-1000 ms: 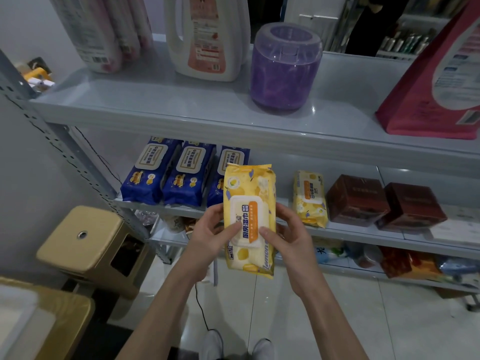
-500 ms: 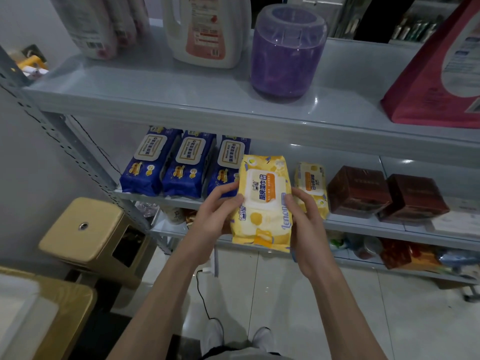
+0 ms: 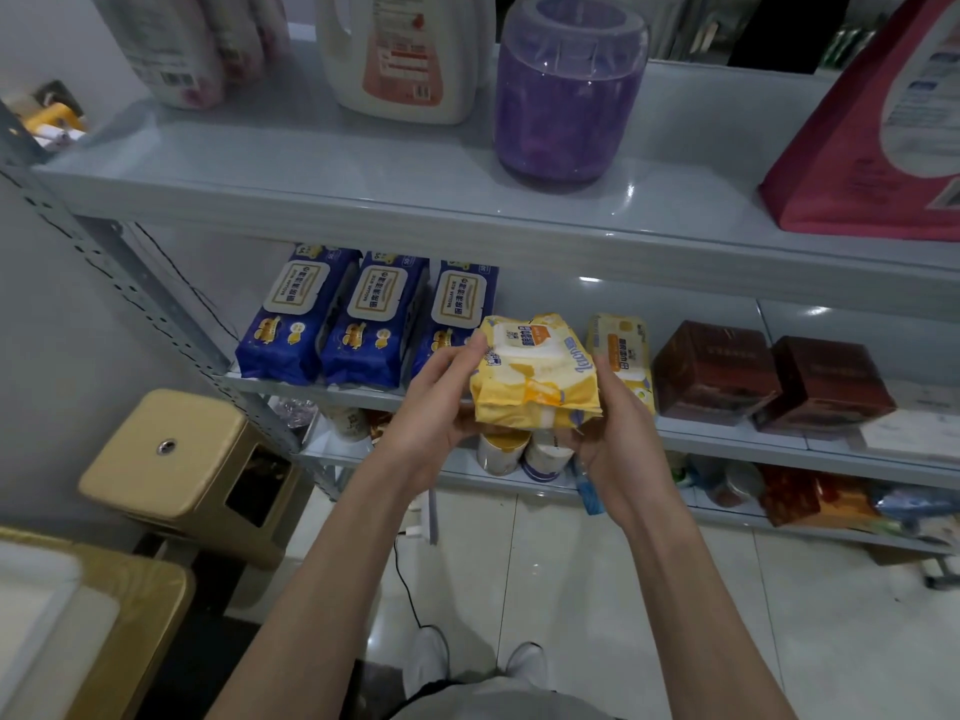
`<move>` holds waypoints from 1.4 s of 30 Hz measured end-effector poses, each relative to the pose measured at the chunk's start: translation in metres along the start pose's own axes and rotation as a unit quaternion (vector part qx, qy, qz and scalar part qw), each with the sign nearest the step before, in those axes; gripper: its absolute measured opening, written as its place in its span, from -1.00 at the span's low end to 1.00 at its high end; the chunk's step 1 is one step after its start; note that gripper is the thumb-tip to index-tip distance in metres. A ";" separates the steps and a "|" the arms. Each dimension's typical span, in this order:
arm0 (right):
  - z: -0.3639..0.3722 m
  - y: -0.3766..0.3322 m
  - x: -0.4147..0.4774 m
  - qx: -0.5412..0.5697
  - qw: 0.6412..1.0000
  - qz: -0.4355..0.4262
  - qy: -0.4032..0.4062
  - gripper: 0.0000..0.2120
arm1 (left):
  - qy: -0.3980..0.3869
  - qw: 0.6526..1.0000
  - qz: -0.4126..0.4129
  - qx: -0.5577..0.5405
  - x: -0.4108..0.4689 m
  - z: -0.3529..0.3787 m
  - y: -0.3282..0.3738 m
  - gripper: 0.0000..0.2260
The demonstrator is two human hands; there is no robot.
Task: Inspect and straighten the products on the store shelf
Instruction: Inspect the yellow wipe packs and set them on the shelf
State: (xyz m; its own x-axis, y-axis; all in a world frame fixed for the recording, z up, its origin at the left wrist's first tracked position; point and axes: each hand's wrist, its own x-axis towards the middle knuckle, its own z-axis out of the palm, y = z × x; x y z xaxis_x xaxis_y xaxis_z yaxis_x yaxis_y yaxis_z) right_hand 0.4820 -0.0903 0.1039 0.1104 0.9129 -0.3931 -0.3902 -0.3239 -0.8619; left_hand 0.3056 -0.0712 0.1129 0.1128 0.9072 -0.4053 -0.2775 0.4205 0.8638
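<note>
A yellow wet-wipe pack (image 3: 535,371) is held between both hands at the front edge of the middle shelf (image 3: 727,439), tipped back so its lower end faces me. My left hand (image 3: 436,407) grips its left side, thumb on top. My right hand (image 3: 618,439) cups its right side from below. A second yellow pack (image 3: 621,356) leans on the shelf just to the right. Three blue wipe packs (image 3: 363,319) lean in a row to the left.
Two dark red boxes (image 3: 769,376) sit right of the yellow packs. The top shelf (image 3: 311,163) carries a purple jar (image 3: 566,90), a white detergent jug (image 3: 405,54) and a red bag (image 3: 872,127). A gold stool (image 3: 176,459) stands at lower left. Tins and packets fill the bottom shelf.
Both hands have carried the yellow pack up and forward to the middle shelf and tipped it from upright to leaning back, beside the second yellow pack.
</note>
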 end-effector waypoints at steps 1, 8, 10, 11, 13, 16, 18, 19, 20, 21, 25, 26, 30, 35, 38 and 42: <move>0.000 -0.001 -0.001 -0.001 1.000 0.000 0.000 -0.65 | -0.001 1.000 -0.002 0.000 0.000 0.001 0.001 -0.57; 0.003 -0.005 -0.008 -0.034 0.999 -0.031 -0.024 -0.67 | 0.001 0.999 -0.043 -0.030 0.000 -0.003 0.004 -0.66; 0.005 -0.004 -0.010 -0.054 0.997 -0.050 -0.030 -0.70 | -0.002 0.996 -0.065 -0.059 -0.002 -0.005 0.005 -0.70; 0.006 -0.003 -0.011 -0.060 0.996 -0.056 -0.030 -0.69 | -0.005 0.995 -0.074 -0.071 -0.003 -0.006 0.005 -0.72; 0.008 -0.002 -0.011 -0.066 0.996 -0.062 -0.029 -0.65 | -0.007 0.993 -0.083 -0.086 -0.003 -0.008 0.004 -0.72; 0.009 -0.001 -0.012 -0.067 0.995 -0.058 -0.035 -0.64 | -0.008 0.994 -0.079 -0.079 -0.002 -0.011 0.002 -0.70; 0.006 -0.003 -0.012 -0.067 0.996 -0.051 -0.043 -0.71 | -0.008 0.997 -0.056 -0.053 0.000 -0.012 -0.001 -0.74; 0.006 -0.004 -0.013 -0.068 0.995 -0.046 -0.047 -0.74 | -0.006 0.999 -0.037 -0.031 0.000 -0.012 -0.002 -0.75; 0.005 -0.004 -0.013 -0.071 0.995 -0.043 -0.052 -0.75 | -0.002 1.000 -0.016 -0.009 0.001 -0.013 -0.004 -0.74; 0.004 -0.005 -0.013 -0.075 0.995 -0.043 -0.054 -0.76 | 0.004 1.000 0.003 0.008 0.001 -0.013 -0.005 -0.72; 0.002 -0.005 -0.011 -0.080 0.994 -0.054 -0.047 -0.78 | 0.010 0.998 0.038 0.042 0.001 -0.012 -0.005 -0.69; 0.001 -0.004 -0.009 -0.083 0.994 -0.056 -0.045 -0.77 | 0.008 0.998 0.043 0.043 0.001 -0.012 -0.004 -0.69; 0.001 -0.003 -0.005 -0.106 0.991 -0.070 -0.033 -0.73 | -0.002 0.996 0.075 0.042 0.001 -0.011 -0.006 -0.61; 0.002 0.003 -0.003 -0.134 0.989 -0.055 -0.024 -0.50 | -0.014 0.992 0.067 0.107 0.002 -0.009 -0.012 -0.40; 0.001 0.011 -0.004 -0.147 0.987 -0.046 -0.052 -0.32 | -0.028 0.991 0.065 0.111 0.002 -0.008 -0.018 -0.51; 0.000 0.019 -0.003 -0.148 0.987 -0.038 -0.052 -0.36 | -0.044 0.992 0.059 0.100 -0.001 -0.005 -0.027 -0.65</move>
State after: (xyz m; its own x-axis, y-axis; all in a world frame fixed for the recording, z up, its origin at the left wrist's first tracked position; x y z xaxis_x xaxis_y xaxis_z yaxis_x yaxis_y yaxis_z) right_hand 0.4741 -0.0990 0.0886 0.0289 0.9526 -0.3029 -0.0988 -0.2988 -0.9492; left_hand 0.3081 -0.0833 0.0887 0.1757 0.9445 -0.2776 -0.1003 0.2977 0.9494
